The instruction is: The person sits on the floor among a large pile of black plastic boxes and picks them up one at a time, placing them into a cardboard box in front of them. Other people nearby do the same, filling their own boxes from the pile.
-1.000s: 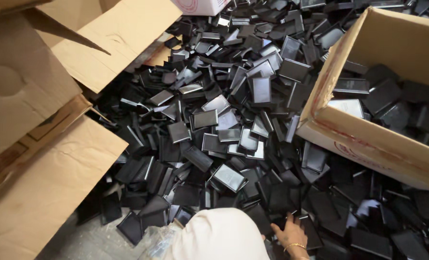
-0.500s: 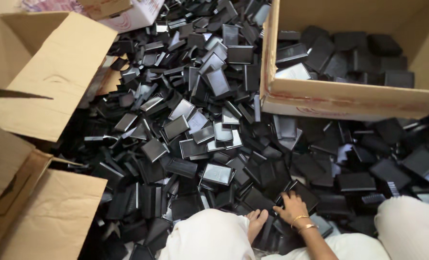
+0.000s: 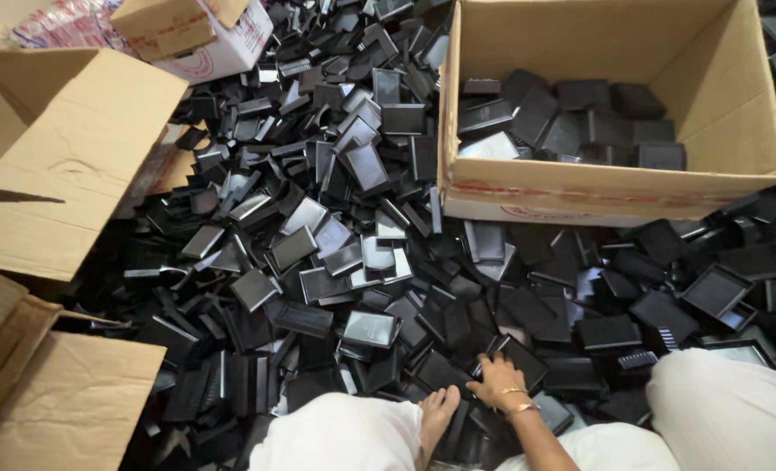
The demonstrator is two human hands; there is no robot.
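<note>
Since half a second ago the view has tipped slightly, bringing the open cardboard box [image 3: 615, 187] at one o'clock fully into frame, while the one hand in view [image 3: 497, 382], at six o'clock, has barely shifted. Which hand it is cannot be told for sure; it wears thin bangles at the wrist, and its fingers lie spread and flat on a black plastic tray [image 3: 519, 359] in the heap [image 3: 336, 244], pressing rather than clasping. A bare foot [image 3: 436, 414] rests just beside it, between two white-clad knees. The box holds more black trays on its floor and carries a faded red print along its front wall. Empty brown cartons [image 3: 65, 157] lie at nine o'clock, and a white carton with red marking [image 3: 214, 44] sits at eleven.
</note>
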